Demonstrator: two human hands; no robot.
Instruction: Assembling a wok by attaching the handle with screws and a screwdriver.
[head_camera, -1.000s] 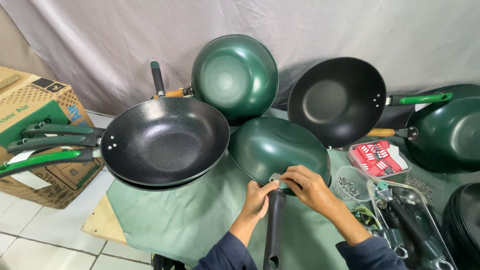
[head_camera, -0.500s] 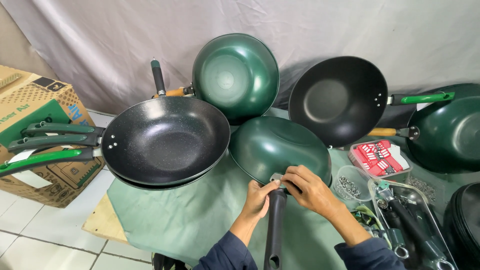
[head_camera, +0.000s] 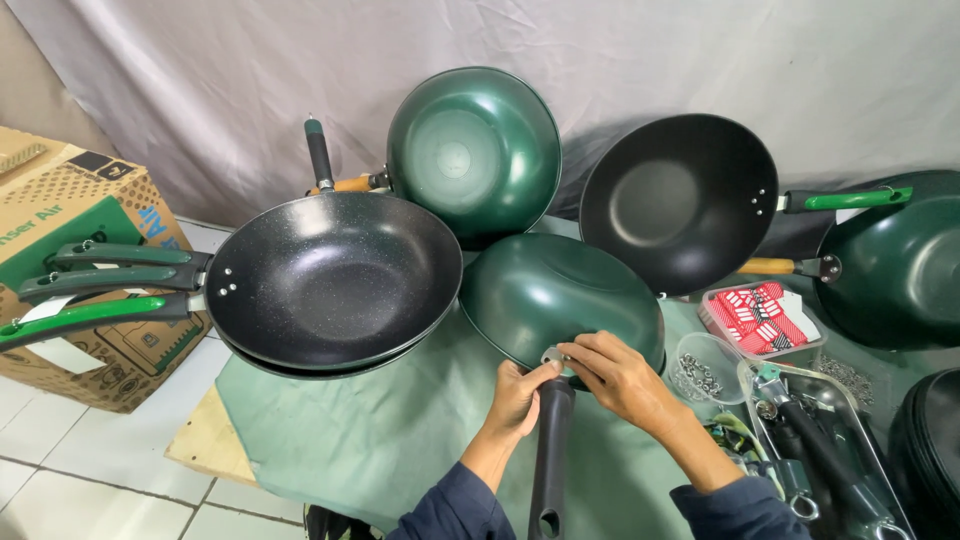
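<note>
Both hands meet at the near rim of the upturned green wok (head_camera: 560, 295), in the middle of the green cloth (head_camera: 350, 440). The left hand (head_camera: 520, 395) is closed around the top of the black handle (head_camera: 550, 450), which runs from the rim straight toward the near edge. The right hand (head_camera: 620, 375) is pinched, fingertips pressed onto the small metal bracket (head_camera: 553, 355) where handle meets wok; what, if anything, sits between those fingertips I cannot tell.

The risks, as I judge them: the wok rests dome-up on its rim, so a hard push at the joint could rock it or slide it on the cloth. A small fastener slipping from that pinch would likely vanish into the folds. The stacked black woks (head_camera: 335, 280) to the left sit just beside the green one, and a swing of the long handle could knock them.

Now the containers. Near right, a small clear cup (head_camera: 705, 365) holds little metal pieces, probably screws. Just beyond it, a shallow tray (head_camera: 765, 315) carries red and white packets. At the near right corner a metal tray (head_camera: 830, 450) holds dark handles and a tool or two, too jumbled to sort. Far left, a cardboard box (head_camera: 75, 260) stands on the floor, contents hidden.
</note>
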